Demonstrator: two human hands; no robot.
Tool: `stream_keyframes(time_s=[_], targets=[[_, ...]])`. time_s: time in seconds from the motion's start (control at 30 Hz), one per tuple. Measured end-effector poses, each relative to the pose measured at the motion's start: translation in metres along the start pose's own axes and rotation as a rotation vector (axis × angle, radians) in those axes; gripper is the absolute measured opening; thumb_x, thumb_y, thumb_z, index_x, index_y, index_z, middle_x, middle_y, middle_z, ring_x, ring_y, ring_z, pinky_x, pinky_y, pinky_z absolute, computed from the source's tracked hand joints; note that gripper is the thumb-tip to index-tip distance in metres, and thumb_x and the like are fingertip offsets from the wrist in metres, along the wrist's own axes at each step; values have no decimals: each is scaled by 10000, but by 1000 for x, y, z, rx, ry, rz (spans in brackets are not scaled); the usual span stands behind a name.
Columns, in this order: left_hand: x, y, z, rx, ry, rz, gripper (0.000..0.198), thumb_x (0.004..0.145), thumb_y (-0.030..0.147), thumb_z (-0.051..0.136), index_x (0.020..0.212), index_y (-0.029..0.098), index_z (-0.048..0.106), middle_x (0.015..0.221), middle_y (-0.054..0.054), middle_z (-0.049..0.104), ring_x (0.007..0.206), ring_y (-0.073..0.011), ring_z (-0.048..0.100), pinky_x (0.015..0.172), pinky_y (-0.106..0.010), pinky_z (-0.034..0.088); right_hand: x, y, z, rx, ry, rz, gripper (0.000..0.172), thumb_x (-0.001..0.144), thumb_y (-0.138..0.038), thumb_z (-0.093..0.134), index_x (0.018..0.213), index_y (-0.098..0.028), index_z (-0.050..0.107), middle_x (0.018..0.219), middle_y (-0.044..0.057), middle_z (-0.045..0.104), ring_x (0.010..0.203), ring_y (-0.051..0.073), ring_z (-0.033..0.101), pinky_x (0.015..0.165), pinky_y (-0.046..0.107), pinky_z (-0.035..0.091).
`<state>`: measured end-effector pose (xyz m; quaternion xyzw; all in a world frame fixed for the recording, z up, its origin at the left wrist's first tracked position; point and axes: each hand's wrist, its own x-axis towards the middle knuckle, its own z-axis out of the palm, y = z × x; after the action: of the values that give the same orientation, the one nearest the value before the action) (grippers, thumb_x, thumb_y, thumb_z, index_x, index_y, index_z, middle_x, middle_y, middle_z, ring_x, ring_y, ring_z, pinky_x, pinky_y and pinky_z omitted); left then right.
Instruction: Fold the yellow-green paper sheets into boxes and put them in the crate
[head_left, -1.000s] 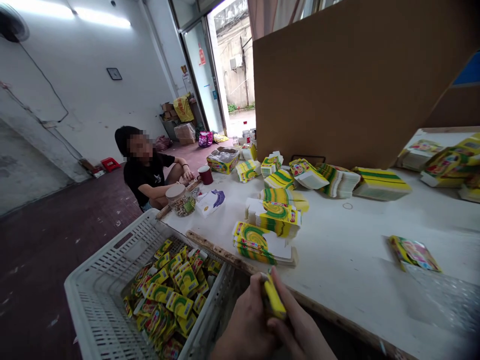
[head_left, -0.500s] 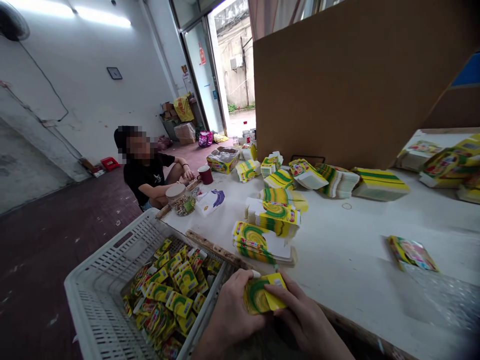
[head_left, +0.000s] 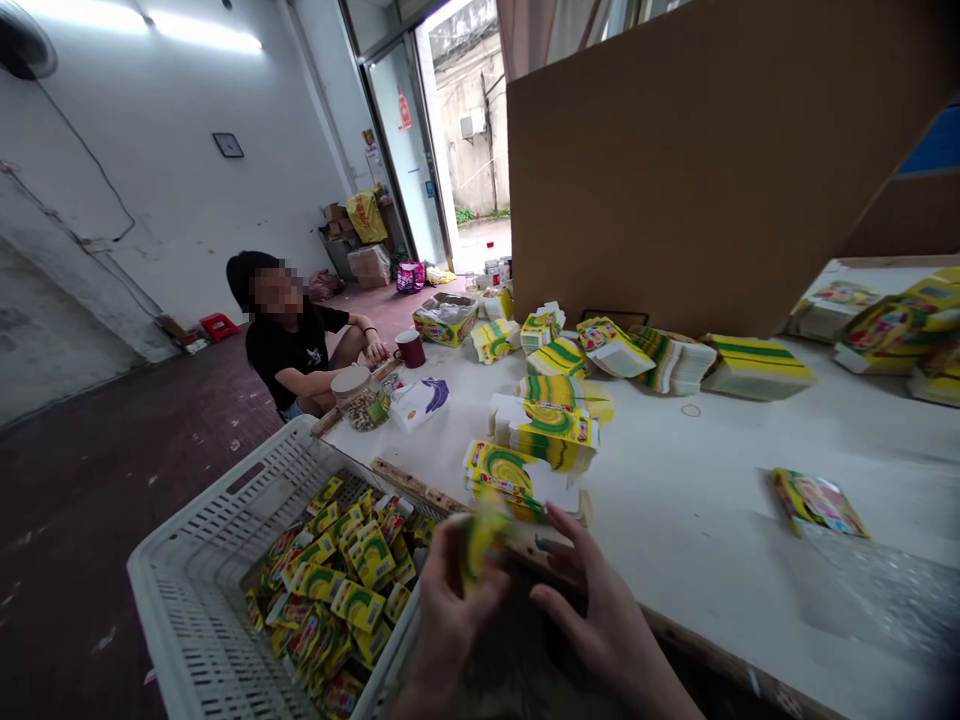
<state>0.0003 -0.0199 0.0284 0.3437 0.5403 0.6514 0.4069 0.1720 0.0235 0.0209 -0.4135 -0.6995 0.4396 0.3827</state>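
My left hand (head_left: 454, 600) is closed round a small yellow-and-green printed carton (head_left: 484, 545), which is tilted on edge and smeared by motion. To its right, my right hand (head_left: 589, 600) is off the carton, with thumb and fingers apart and nothing between them. Both hands are at the near edge of the white table (head_left: 660, 490). Just beyond them lies a stack of flat yellow cartons (head_left: 510, 468). At the left, a white plastic crate (head_left: 187, 580) holds many similar small cartons (head_left: 367, 560).
Several more carton stacks (head_left: 551, 430) run back along the table toward a large cardboard sheet (head_left: 675, 180). A lidded jar (head_left: 361, 398), a tissue pack (head_left: 420, 402) and a dark red mug (head_left: 410, 348) stand at the far left. A person (head_left: 300, 330) sits beyond the crate.
The carton has turned from lying flat between both hands to standing on edge in my left hand. My right hand has let go and opened.
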Motion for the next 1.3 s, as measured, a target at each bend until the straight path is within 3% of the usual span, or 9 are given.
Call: stream_keyframes(time_s=[0.07,0.13,0.27,0.53,0.67,0.8,1.07,1.17,1.3], targets=[[4,-11,-6,-410,314,-78,510,719,574,658,1039,189,562,1013,-84,631,880,-207,619,739,-290,522,8,-3,-6,-23,37,14,486,856,-328,535,1305,-160,458,1209,148,616,997,230,649,867,381,532],[7,-17,-9,-568,412,-201,500,844,618,448,1038,165,530,1048,-125,613,892,-212,633,750,-333,543,15,-3,-13,-80,88,19,336,860,-311,519,1151,-151,572,1019,117,683,902,222,665,816,361,538],[8,-18,-3,-598,375,-407,335,938,423,384,1044,140,528,998,-128,627,743,-165,645,618,-281,546,29,-6,-18,-222,156,6,198,874,-253,486,976,-160,628,837,79,683,720,194,643,695,324,524],[8,-23,11,-586,233,-405,315,797,343,663,1003,108,621,738,-48,632,569,-116,576,521,-213,463,81,-11,6,-628,152,31,198,854,-191,545,1018,-136,641,986,138,630,909,270,620,768,358,482],[24,-9,-6,-611,340,-333,217,785,296,675,908,122,637,696,-30,616,546,-103,560,511,-205,458,97,7,20,-827,139,56,98,812,-189,616,890,-150,660,920,148,632,860,298,608,697,362,469],[33,1,-18,-598,425,-262,151,797,263,654,870,131,641,687,-23,612,546,-98,555,515,-198,460,95,15,28,-878,160,38,132,801,-162,635,932,-143,633,920,144,629,871,289,596,714,354,466],[15,-21,8,-574,240,-405,250,758,309,709,880,100,646,651,-24,602,502,-97,527,460,-201,417,91,17,30,-685,166,76,168,814,-130,566,979,-159,562,971,133,635,913,284,592,747,346,433],[10,-22,10,-567,168,-409,354,723,393,740,912,106,657,673,-28,618,521,-104,542,468,-204,422,86,9,21,-511,187,95,124,818,-163,553,928,-181,499,892,81,638,804,235,599,678,301,420],[7,-18,12,-643,118,-314,461,640,449,796,962,142,675,921,-97,685,823,-206,645,684,-280,518,59,-11,14,-238,52,48,125,790,-218,572,806,-209,448,727,5,584,642,174,535,597,261,377]])
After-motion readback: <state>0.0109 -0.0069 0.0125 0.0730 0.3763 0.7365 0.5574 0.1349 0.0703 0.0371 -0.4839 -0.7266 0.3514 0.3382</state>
